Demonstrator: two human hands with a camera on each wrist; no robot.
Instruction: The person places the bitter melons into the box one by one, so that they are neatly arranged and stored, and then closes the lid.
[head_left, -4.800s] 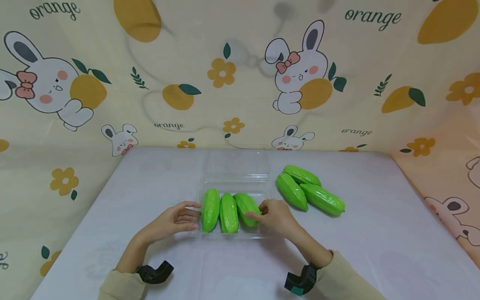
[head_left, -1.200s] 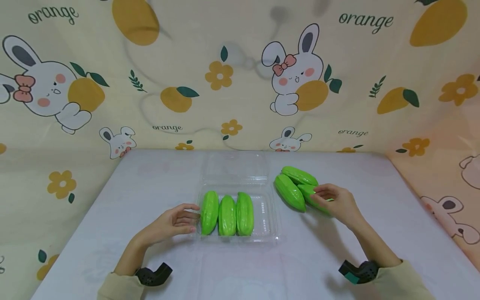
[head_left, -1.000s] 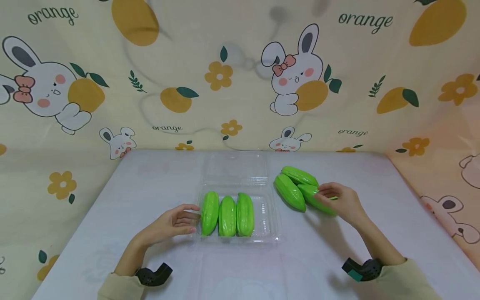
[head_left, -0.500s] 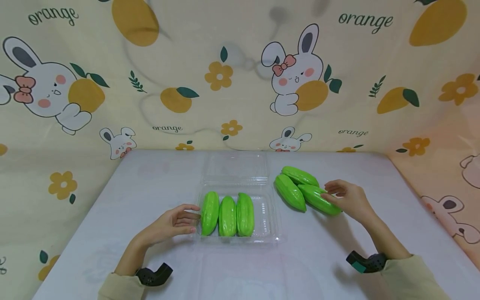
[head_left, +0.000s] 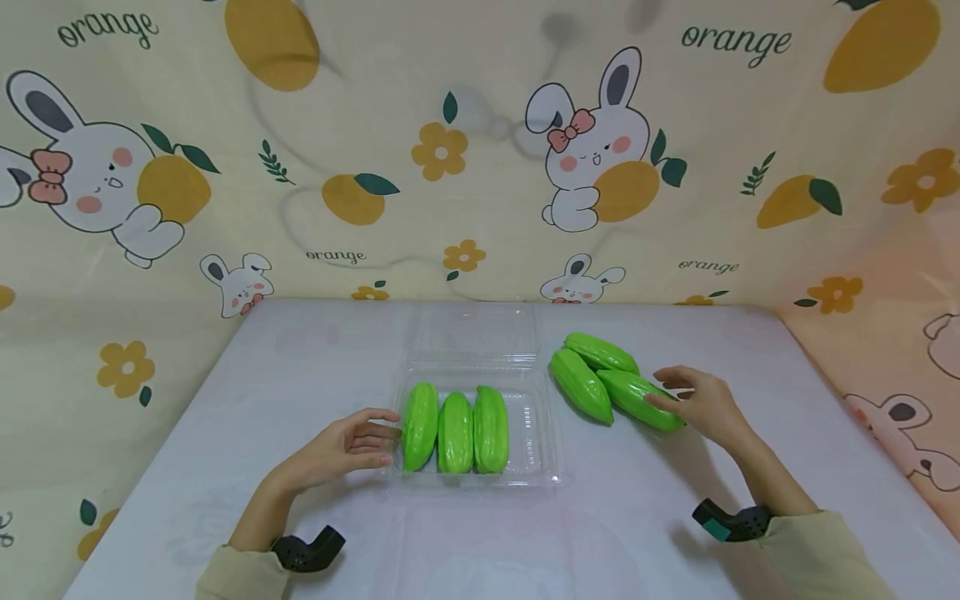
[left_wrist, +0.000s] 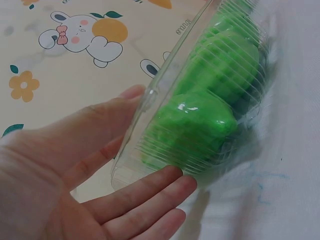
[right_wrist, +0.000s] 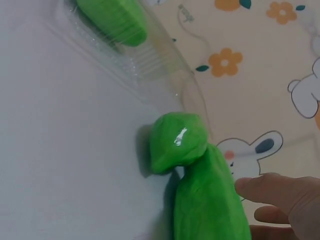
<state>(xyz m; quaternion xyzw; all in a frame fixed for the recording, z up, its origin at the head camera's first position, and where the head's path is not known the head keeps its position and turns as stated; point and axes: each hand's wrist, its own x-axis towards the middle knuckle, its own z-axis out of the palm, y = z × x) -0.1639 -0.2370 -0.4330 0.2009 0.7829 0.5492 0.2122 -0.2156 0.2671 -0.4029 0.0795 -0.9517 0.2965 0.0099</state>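
Observation:
In the head view, three glossy green cucumber-like vegetables, the middle one [head_left: 455, 433] among them, lie side by side in the left part of a clear plastic clamshell box [head_left: 536, 479]. My left hand [head_left: 341, 450] is at the box's left side. In the left wrist view its fairly straight fingers [left_wrist: 150, 192] lie along the ribbed wall, with the thumb up by the rim. To the right of the box, three more such vegetables lie in a heap. My right hand [head_left: 701, 404] is over the right end of the nearest one [head_left: 637, 398], fingers loosely bent, holding nothing.
The box's lid [head_left: 472, 329] is folded back flat behind it on the white table [head_left: 315, 358]. A patterned cloth backdrop [head_left: 480, 167] rises at the table's far edge and sides. Each wrist wears a black camera mount [head_left: 307, 550].
My right hand has let go of the third vegetable in the box, which now lies straight beside the others, and moved right to the heap. Lately it shifted slightly further right. The left hand stays.

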